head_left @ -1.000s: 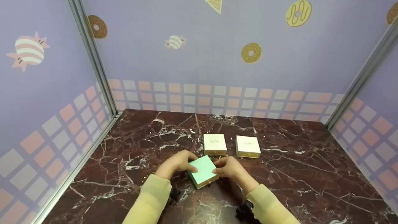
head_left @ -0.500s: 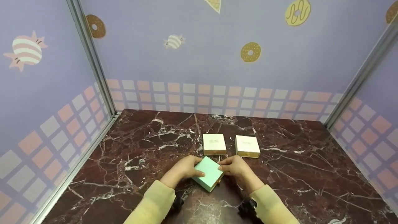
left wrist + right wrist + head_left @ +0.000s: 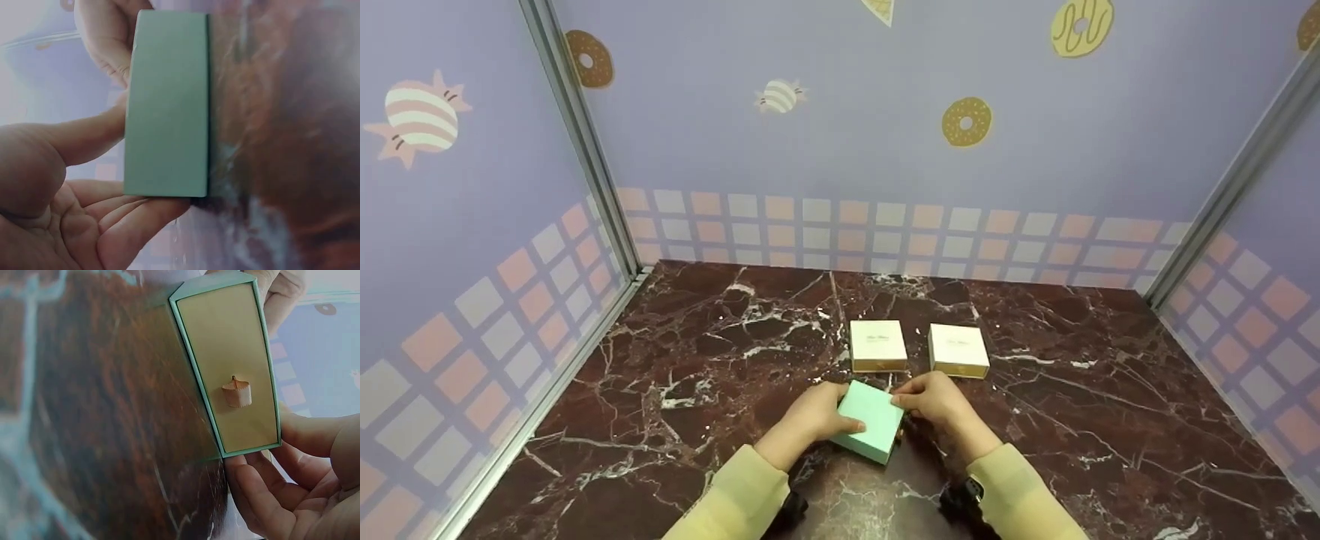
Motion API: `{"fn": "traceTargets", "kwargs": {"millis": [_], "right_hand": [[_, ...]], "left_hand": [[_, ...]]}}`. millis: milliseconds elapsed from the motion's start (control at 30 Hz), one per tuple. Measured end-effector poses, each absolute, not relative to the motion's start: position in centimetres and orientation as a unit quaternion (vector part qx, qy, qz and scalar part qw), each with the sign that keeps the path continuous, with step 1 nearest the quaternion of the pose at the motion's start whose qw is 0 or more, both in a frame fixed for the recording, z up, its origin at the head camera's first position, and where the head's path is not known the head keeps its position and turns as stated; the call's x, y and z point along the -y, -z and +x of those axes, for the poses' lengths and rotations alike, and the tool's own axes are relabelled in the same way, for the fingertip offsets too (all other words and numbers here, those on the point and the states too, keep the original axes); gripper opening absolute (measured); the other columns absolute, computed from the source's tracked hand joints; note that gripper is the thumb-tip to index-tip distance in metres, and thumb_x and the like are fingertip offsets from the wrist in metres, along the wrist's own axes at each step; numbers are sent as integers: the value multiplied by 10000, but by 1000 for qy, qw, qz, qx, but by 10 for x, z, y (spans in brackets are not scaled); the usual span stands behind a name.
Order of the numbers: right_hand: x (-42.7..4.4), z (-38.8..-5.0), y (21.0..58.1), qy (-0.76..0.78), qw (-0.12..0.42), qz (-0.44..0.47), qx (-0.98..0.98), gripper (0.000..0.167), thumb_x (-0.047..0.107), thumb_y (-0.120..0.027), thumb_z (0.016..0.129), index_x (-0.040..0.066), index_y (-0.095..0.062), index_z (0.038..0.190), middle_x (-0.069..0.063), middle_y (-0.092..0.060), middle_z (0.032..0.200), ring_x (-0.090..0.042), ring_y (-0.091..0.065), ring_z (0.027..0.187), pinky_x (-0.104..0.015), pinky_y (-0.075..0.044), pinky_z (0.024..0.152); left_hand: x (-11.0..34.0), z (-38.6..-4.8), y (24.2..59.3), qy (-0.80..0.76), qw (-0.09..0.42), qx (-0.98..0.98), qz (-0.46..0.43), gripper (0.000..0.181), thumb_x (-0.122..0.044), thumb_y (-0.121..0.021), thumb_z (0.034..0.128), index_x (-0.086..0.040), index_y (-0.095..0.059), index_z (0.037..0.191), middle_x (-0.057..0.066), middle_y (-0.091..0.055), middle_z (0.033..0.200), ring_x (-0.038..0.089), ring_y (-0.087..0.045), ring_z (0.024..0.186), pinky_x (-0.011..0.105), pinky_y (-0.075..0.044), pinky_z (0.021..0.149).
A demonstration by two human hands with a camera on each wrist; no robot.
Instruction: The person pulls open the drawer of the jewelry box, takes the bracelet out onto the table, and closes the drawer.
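Both hands hold a mint-green drawer box point(image 3: 871, 424) low at the near middle of the table, set at an angle. My left hand point(image 3: 816, 414) grips its left side, thumb on top. In the left wrist view, a plain green side point(image 3: 166, 107) faces the camera, with fingers along one end. My right hand point(image 3: 939, 403) pinches the far right corner, thumb on top. The right wrist view shows the yellowish drawer front point(image 3: 225, 337), flush in its green sleeve, with a small ribbon pull tab point(image 3: 237, 394).
Two cream-topped boxes with gold fronts, a left one point(image 3: 878, 345) and a right one point(image 3: 958, 349), sit just beyond the hands. They rest on a dark red marbled table point(image 3: 720, 360). Patterned lilac panels point(image 3: 870, 97) enclose the back and sides.
The green box has turned counterclockwise as seen from above and shifted slightly right, its drawer front swinging toward the right. Both hands moved with it. The cream boxes stayed put.
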State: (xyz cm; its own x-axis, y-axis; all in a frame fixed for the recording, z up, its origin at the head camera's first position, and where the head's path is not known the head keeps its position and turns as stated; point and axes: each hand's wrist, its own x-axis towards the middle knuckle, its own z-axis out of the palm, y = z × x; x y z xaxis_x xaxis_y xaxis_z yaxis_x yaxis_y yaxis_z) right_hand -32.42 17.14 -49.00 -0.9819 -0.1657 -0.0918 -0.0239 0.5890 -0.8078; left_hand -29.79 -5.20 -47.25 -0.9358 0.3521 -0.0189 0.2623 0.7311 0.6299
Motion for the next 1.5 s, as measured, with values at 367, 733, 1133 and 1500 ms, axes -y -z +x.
{"fn": "traceTargets", "kwargs": {"millis": [367,733,1133,1500], "right_hand": [[-172,-325,494,437,40,-34,-898,154,179,-808,898,37,-797,839,-4,-675,695,-108,-535,588,-224,-440,532],[-173,-317,485,424,90,-16,-901,177,184,-736,958,16,-728,902,-95,-683,731,-139,-575,601,-238,-444,528],[-177,-297,487,432,43,-126,-892,335,49,-748,906,-109,-707,1198,-237,-760,1075,-357,-730,982,-485,-619,857],[-177,-295,495,447,22,-97,-889,419,101,-788,889,-95,-692,1247,-248,-736,1191,-360,-720,1068,-472,-617,898]], "left_hand": [[52,-290,470,-343,101,-923,144,813,-201,-829,876,140,-422,1492,315,-510,1502,449,-527,1378,552,-446,1169],[42,-285,471,-337,95,-929,123,859,-236,-804,907,156,-350,1521,350,-512,1479,471,-553,1343,560,-483,1125],[40,-286,470,-324,80,-937,108,883,-304,-805,896,158,-370,1510,345,-533,1462,478,-556,1339,571,-477,1132],[44,-290,478,-344,75,-928,124,874,-307,-784,922,157,-348,1520,351,-539,1450,465,-575,1323,563,-490,1119]]}}
